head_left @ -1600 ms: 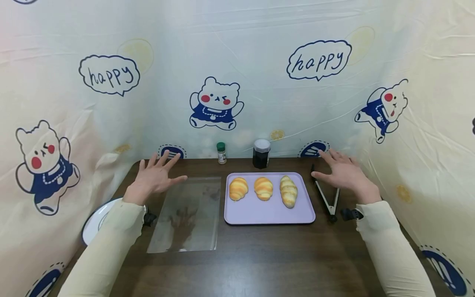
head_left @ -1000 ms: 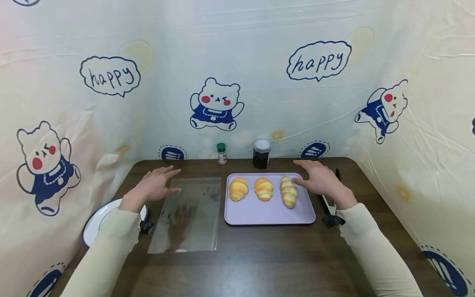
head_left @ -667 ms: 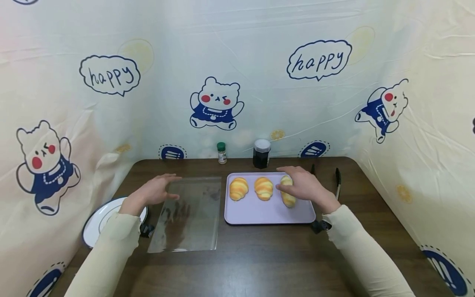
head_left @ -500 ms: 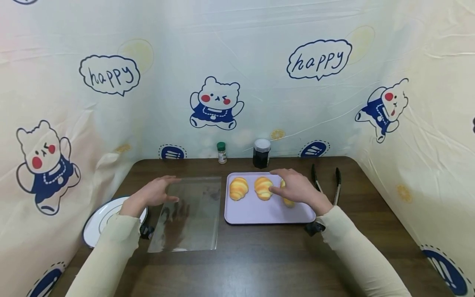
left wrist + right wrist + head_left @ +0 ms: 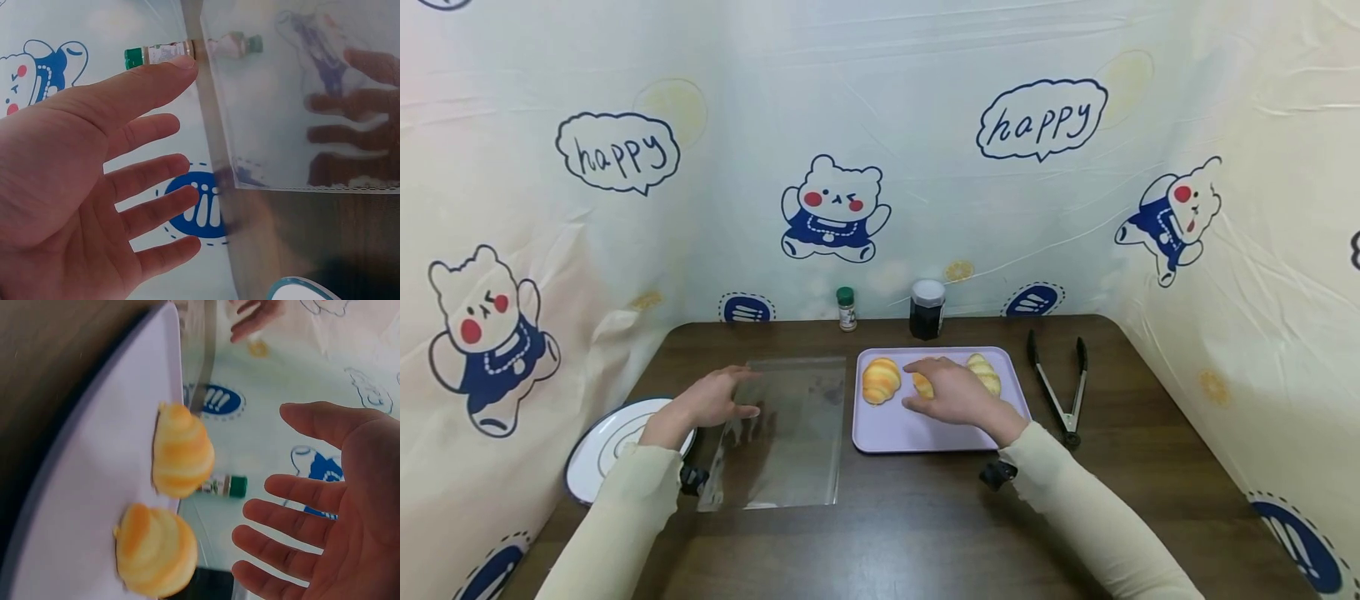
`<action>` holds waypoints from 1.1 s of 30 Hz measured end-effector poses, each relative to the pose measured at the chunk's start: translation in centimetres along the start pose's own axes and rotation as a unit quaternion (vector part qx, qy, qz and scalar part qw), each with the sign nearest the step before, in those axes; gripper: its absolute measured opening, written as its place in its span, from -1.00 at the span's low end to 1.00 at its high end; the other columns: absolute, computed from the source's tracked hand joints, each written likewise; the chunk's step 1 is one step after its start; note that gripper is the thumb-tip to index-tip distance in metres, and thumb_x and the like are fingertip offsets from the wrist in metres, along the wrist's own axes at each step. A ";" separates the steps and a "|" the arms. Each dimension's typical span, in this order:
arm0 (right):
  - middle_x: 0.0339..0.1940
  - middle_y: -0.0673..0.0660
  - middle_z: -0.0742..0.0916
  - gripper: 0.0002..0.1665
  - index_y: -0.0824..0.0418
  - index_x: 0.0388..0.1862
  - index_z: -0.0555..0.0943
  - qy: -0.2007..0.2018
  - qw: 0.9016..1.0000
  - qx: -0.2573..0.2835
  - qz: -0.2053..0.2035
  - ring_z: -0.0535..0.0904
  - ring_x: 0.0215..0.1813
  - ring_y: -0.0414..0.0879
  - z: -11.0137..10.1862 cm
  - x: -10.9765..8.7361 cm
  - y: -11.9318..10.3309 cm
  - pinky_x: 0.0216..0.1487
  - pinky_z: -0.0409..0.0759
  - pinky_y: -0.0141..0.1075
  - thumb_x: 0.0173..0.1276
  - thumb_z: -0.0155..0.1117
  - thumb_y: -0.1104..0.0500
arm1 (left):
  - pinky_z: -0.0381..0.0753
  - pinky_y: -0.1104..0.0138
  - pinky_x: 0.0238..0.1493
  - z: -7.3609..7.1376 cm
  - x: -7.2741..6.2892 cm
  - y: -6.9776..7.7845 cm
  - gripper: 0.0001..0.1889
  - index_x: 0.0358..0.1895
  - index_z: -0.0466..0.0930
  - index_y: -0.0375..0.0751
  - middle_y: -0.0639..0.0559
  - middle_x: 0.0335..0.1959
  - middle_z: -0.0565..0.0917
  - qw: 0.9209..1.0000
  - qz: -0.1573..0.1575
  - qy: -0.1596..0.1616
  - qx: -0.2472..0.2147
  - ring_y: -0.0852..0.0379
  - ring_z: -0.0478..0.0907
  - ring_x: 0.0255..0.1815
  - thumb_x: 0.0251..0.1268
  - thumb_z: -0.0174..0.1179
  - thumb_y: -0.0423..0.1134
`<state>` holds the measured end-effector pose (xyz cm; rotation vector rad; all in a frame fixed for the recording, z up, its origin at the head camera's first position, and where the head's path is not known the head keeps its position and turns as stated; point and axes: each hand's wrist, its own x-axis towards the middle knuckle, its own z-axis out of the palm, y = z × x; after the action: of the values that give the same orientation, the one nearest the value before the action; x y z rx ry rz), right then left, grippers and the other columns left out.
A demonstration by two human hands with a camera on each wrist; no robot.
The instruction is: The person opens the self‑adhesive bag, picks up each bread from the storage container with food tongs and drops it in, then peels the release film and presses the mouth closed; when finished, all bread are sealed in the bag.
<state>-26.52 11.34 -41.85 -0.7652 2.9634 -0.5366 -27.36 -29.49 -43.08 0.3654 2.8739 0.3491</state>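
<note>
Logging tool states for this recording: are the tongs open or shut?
Open. In the head view, the tongs lie on the table, their two legs spread in a V, meeting at the near end.

Screened-off, staged-looking spot; type of room beyond it can't be told. Cartoon-printed cloth (image 5: 925, 108) hangs left, right and far around a dark brown counter (image 5: 910, 525). Food wares on top: lilac tray (image 5: 895, 435) of bread rolls (image 5: 881, 382), tongs (image 5: 1070, 425) right, white plate (image 5: 597, 454) left.
</note>
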 end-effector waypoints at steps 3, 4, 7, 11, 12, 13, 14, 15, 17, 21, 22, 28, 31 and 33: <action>0.29 0.08 0.66 -0.31 0.05 0.34 0.53 -0.006 1.000 0.001 -0.013 0.55 0.32 0.02 0.5 0.5 -0.8 0.27 0.57 -0.03 0.31 0.32 -0.21 | 0.32 -0.33 0.32 0.2 -0.1 -0.1 -0.29 0.44 0.37 -0.23 -0.45 0.49 0.25 1.000 0.001 0.002 0.001 -0.49 0.23 0.45 0.27 0.35 -0.05; 0.29 0.07 0.66 -0.31 0.05 0.34 0.54 -0.009 1.000 0.001 -0.018 0.55 0.32 0.01 0.7 0.6 -1.0 0.28 0.57 -0.04 0.31 0.32 -0.22 | 0.32 -0.33 0.32 0.2 -0.1 -0.1 -0.29 0.44 0.36 -0.24 -0.45 0.49 0.25 1.000 0.001 0.001 0.000 -0.49 0.23 0.45 0.27 0.35 -0.05; 0.29 0.07 0.66 -0.30 0.07 0.34 0.53 -0.017 0.999 0.004 -0.035 0.55 0.33 0.02 1.3 1.0 -1.8 0.28 0.56 -0.05 0.31 0.32 -0.20 | 0.33 -0.31 0.33 0.4 -0.1 -0.2 -0.28 0.45 0.35 -0.24 -0.45 0.48 0.25 1.000 -0.003 -0.004 -0.004 -0.47 0.23 0.45 0.28 0.34 -0.05; 0.26 0.08 0.67 -0.29 0.09 0.34 0.52 -0.027 0.998 -0.001 -0.050 0.56 0.31 0.04 2.2 1.5 -2.7 0.23 0.58 -0.05 0.30 0.32 -0.20 | 0.34 -0.31 0.33 0.7 0.0 -0.5 -0.27 0.46 0.33 -0.25 -0.46 0.48 0.25 1.000 -0.006 -0.010 -0.007 -0.47 0.23 0.45 0.28 0.33 -0.03; 0.25 0.08 0.68 -0.29 0.10 0.34 0.53 -0.026 0.998 -0.001 -0.054 0.57 0.29 0.04 2.4 1.7 -2.9 0.21 0.59 -0.06 0.30 0.33 -0.20 | 0.34 -0.31 0.33 0.7 0.1 -0.5 -0.27 0.45 0.33 -0.25 -0.46 0.48 0.25 1.000 -0.006 -0.009 -0.006 -0.47 0.23 0.45 0.28 0.33 -0.03; 0.23 0.09 0.69 -0.30 0.11 0.33 0.53 -0.025 0.998 -0.005 -0.060 0.57 0.27 0.04 2.6 1.8 -3.1 0.19 0.60 -0.07 0.30 0.33 -0.19 | 0.34 -0.31 0.33 0.8 0.1 -0.6 -0.27 0.45 0.34 -0.25 -0.46 0.48 0.25 1.000 -0.005 -0.009 -0.006 -0.47 0.24 0.45 0.28 0.33 -0.03; 0.22 0.08 0.69 -0.30 0.11 0.32 0.53 -0.024 0.997 -0.009 -0.066 0.58 0.26 0.03 2.9 2.0 -3.3 0.18 0.60 -0.08 0.30 0.32 -0.20 | 0.34 -0.31 0.32 0.8 0.1 -0.6 -0.27 0.45 0.34 -0.25 -0.46 0.48 0.25 1.000 -0.005 -0.008 -0.005 -0.47 0.24 0.44 0.28 0.34 -0.03; 0.21 0.08 0.70 -0.31 0.11 0.32 0.54 -0.023 0.997 -0.012 -0.071 0.58 0.25 0.02 3.1 2.1 -3.5 0.18 0.61 -0.09 0.30 0.32 -0.19 | 0.34 -0.31 0.32 0.8 0.2 -0.6 -0.28 0.45 0.35 -0.25 -0.46 0.48 0.26 1.000 -0.004 -0.008 -0.005 -0.47 0.24 0.44 0.28 0.33 -0.03; 0.21 0.08 0.70 -0.32 0.12 0.31 0.55 -0.023 0.996 -0.012 -0.082 0.58 0.25 0.01 3.5 2.4 -3.9 0.19 0.61 -0.11 0.31 0.33 -0.18 | 0.34 -0.31 0.32 0.8 0.2 -0.7 -0.28 0.44 0.35 -0.25 -0.46 0.47 0.26 1.000 -0.005 -0.007 -0.005 -0.47 0.24 0.44 0.29 0.33 -0.04; 0.22 0.07 0.69 -0.33 0.12 0.30 0.56 -0.028 0.995 -0.018 -0.092 0.58 0.24 -0.01 4.2 2.9 -4.6 0.15 0.63 -0.13 0.31 0.31 -0.19 | 0.33 -0.31 0.33 0.8 0.3 -0.8 -0.29 0.44 0.35 -0.26 -0.47 0.47 0.26 1.000 -0.005 -0.008 -0.005 -0.47 0.24 0.44 0.29 0.33 -0.04; 0.22 0.06 0.70 -0.33 0.11 0.30 0.56 -0.029 0.995 -0.025 -0.093 0.59 0.23 -0.02 4.4 3.1 -4.7 0.12 0.64 -0.13 0.31 0.31 -0.20 | 0.33 -0.30 0.34 0.8 0.3 -0.8 -0.28 0.44 0.35 -0.26 -0.47 0.48 0.26 1.000 -0.006 -0.008 -0.006 -0.47 0.24 0.44 0.29 0.33 -0.04; 0.19 0.04 0.71 -0.34 0.12 0.27 0.58 -0.023 0.993 -0.062 -0.095 0.60 0.18 -0.03 6.1 3.9 -5.4 0.05 0.66 -0.15 0.31 0.31 -0.21 | 0.33 -0.29 0.34 1.1 0.4 -1.1 -0.28 0.44 0.34 -0.29 -0.48 0.46 0.26 1.000 -0.003 -0.001 -0.006 -0.47 0.26 0.43 0.29 0.32 -0.04; 0.13 0.04 0.73 -0.35 0.13 0.22 0.61 -0.012 0.990 -0.091 -0.107 0.61 0.16 -0.01 6.8 4.0 -5.8 0.01 0.67 -0.17 0.29 0.33 -0.21 | 0.33 -0.28 0.35 1.4 0.5 -1.3 -0.27 0.43 0.35 -0.31 -0.49 0.45 0.27 1.000 -0.001 0.004 -0.004 -0.47 0.26 0.42 0.29 0.33 -0.03; 0.13 0.04 0.73 -0.37 0.11 0.20 0.61 -0.008 0.987 -0.111 -0.114 0.59 0.18 -0.01 7.2 4.0 -6.2 0.02 0.67 -0.19 0.28 0.33 -0.22 | 0.32 -0.28 0.36 1.7 0.6 -1.4 -0.27 0.43 0.35 -0.31 -0.48 0.45 0.28 1.000 0.000 0.005 -0.004 -0.47 0.25 0.43 0.28 0.33 -0.03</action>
<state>-26.35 2.06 -46.36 -1.1312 2.9712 -0.2048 -27.82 -30.26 -45.17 0.3628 2.8806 0.3643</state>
